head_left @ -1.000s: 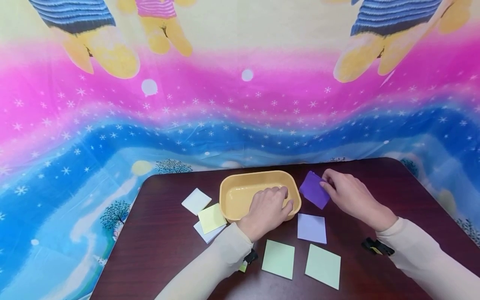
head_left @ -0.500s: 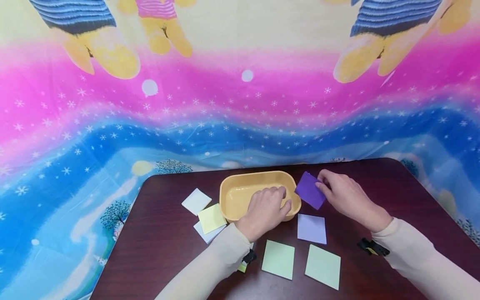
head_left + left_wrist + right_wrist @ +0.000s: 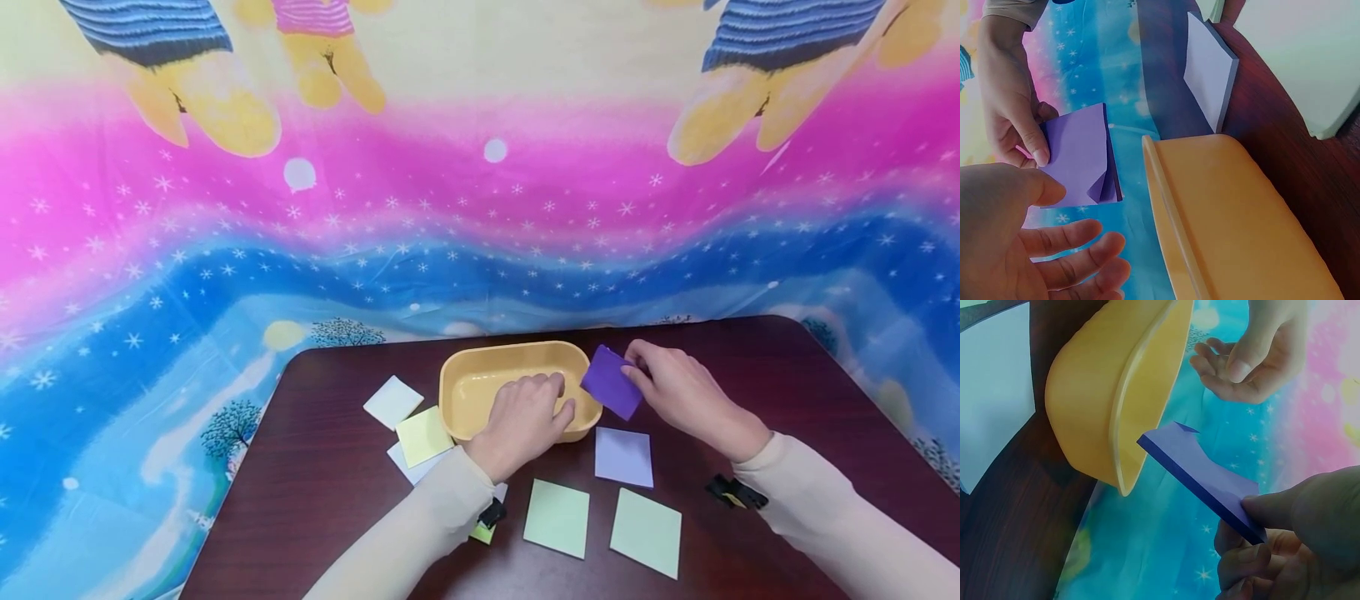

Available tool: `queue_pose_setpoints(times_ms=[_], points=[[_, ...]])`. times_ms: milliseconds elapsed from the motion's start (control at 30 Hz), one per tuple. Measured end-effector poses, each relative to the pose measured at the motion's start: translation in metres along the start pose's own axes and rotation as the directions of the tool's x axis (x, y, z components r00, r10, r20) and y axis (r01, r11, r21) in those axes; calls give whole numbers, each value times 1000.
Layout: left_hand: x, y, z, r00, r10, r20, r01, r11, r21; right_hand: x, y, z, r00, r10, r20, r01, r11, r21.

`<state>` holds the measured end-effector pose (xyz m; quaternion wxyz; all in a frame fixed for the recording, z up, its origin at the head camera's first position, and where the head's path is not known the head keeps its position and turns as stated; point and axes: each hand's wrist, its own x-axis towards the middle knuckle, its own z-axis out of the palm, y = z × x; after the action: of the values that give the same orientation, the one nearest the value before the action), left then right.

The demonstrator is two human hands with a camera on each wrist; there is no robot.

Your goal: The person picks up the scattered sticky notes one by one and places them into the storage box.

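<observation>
My right hand point(image 3: 686, 387) pinches a purple sticky note pad point(image 3: 612, 383) between thumb and fingers, at the right rim of a yellow plastic basin point(image 3: 465, 354). In the right wrist view the purple pad point(image 3: 1200, 475) is tilted, with its top sheets bent up. One corner of the pad point(image 3: 1079, 150) curls over in the left wrist view. Over the basin hangs my left hand point(image 3: 522, 421), fingers loosely bent and holding nothing. A gap shows between this left hand point(image 3: 1260, 356) and the pad in the right wrist view.
A lavender pad point(image 3: 624, 457) and two pale green pads point(image 3: 557, 517) lie in front of the basin. To its left are a cream pad point(image 3: 393, 402) and a yellow pad point(image 3: 424, 437) overlapping a whitish one. A bright yellow-green pad point(image 3: 483, 532) is partly hidden under my left sleeve.
My right hand has moved left with the purple pad, bringing it to the basin's right rim. The left hand has shifted slightly left.
</observation>
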<state>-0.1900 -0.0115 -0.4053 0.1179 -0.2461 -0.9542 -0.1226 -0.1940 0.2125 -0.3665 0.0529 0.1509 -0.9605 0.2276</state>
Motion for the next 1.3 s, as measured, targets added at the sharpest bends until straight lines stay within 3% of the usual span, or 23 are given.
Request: queue_pose_setpoints(times_ms=[700,1300], points=[[-2,-10,3,1000,-7,3,7,1000,-10,10,-9,10,1000,-24,9,24,999,25],[0,-12,2,997,-59,45,59,998,-12,16,-12,17,1000,-28,-12,29,999,33]])
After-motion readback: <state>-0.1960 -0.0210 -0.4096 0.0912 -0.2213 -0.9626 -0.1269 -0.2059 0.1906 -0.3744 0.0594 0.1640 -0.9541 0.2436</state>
